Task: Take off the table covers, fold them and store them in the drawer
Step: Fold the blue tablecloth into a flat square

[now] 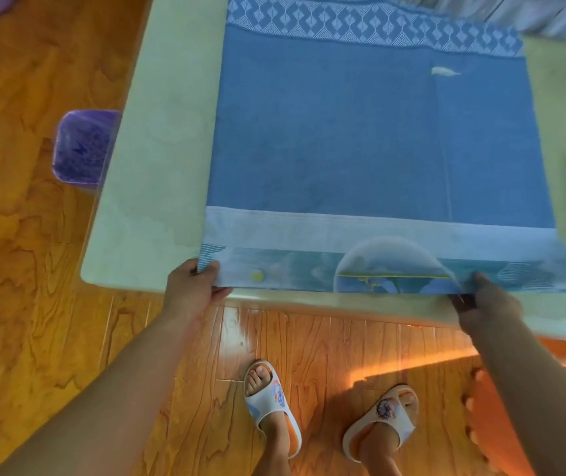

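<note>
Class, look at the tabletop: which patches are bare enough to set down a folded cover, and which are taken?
Bare: the table strip left of the blue cover, and a patch beyond its right edge. Taken: the middle, under the cover, and the near edge, where the left hand and right hand grip it.

Purple bin [80, 149] on wooden floor [17, 235]; white slippers [271, 403].

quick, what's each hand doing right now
Left hand: pinching the near left corner of the blue table cover.
Right hand: gripping the cover's near edge, further right.
</note>
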